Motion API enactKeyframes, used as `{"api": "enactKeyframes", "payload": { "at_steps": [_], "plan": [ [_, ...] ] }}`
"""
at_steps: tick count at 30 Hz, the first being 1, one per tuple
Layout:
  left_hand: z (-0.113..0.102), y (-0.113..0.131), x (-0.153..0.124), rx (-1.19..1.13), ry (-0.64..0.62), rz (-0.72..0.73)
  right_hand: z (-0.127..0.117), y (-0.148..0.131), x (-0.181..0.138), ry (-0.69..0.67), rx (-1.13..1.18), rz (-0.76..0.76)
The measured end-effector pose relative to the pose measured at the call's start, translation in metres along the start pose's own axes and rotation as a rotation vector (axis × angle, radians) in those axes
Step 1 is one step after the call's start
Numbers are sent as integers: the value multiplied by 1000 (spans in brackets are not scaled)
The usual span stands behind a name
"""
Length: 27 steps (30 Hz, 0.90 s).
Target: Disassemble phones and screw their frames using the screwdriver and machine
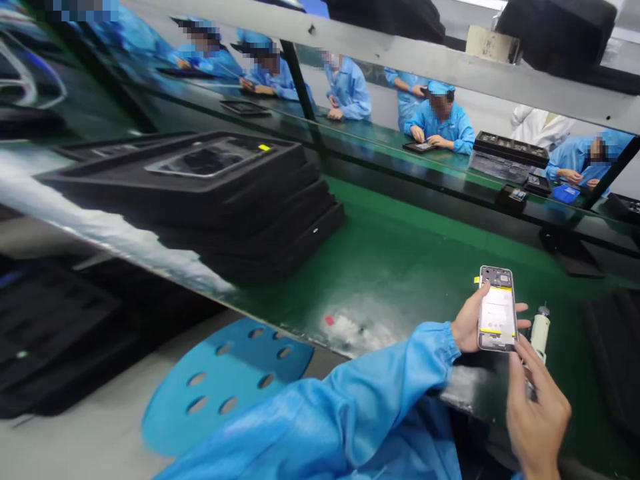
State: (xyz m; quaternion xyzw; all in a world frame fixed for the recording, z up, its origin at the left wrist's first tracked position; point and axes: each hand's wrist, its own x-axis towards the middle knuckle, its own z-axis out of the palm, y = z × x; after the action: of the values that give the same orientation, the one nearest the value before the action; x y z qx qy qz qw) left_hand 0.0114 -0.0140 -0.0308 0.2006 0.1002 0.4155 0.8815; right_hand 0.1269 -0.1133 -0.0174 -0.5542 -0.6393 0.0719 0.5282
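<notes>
My left hand is closed around a smartphone with its back cover off, tilted so its inside faces me. A pale battery with yellow strips shows in the middle of the phone, and a yellow tab sticks out at its upper left edge. At the lower right corner of the phone is my right hand, thumb and fingers apart, the fingertips close to or touching the edge. Just beyond that hand lies a whitish electric screwdriver, its lower part hidden by my fingers.
Black foam trays are stacked on the green bench at left, a framed part on top. More dark trays stand at right. Below the bench edge is a blue stool seat. Co-workers in blue sit across a rail.
</notes>
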Motion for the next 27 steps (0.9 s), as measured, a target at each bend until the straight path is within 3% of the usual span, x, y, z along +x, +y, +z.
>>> {"api": "enactKeyframes", "payload": {
  "at_steps": [2,5,10,14,18,23,27],
  "plan": [
    [-2,6,4,-46,-71,-5,-9,12,-6,115,-31,224],
    [-3,8,8,-55,-139,-53,-12,29,-12,33,64,549],
    [-4,2,18,-69,-146,-135,-5,37,-7,-68,342,745],
    [-9,-3,22,-80,-128,-184,2,37,-2,-137,459,773],
    [-10,-1,15,-52,-30,-182,7,34,-7,-140,442,739],
    [7,6,1,-5,169,-193,6,44,-24,206,322,609],
    [18,11,6,43,378,-247,-3,64,-30,309,139,529]
  ]
}}
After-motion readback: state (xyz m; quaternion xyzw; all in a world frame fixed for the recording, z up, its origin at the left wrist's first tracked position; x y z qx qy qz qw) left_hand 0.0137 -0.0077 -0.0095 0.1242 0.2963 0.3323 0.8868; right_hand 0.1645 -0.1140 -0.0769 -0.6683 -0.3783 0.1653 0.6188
